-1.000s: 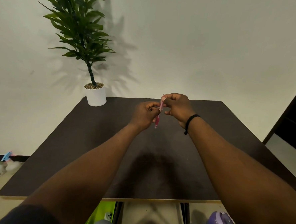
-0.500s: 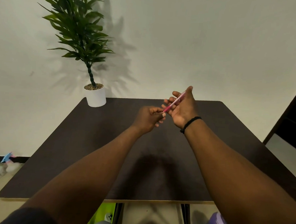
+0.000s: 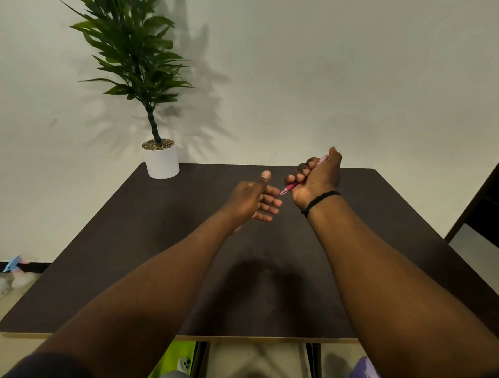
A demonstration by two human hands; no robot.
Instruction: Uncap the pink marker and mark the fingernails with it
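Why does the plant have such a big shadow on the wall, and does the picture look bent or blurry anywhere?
Head view: light from the front-left throws the potted plant's shadow rightward on the wall; a softer dark patch lies on the table between the arms. The wide lens bows the table's edges. The right hand gripping the pink pen and the open left hand look fairly sharp; floor clutter at lower left is smeared.

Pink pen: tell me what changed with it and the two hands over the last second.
The left hand let go of the pink pen and opened, fingers spread, dropping slightly lower. The right hand closed its fingers round the pen in a fist, thumb at the top end, and shifted right and away. The pen went from near-upright to slanted, tip toward the left hand. The potted plant and table stayed put.
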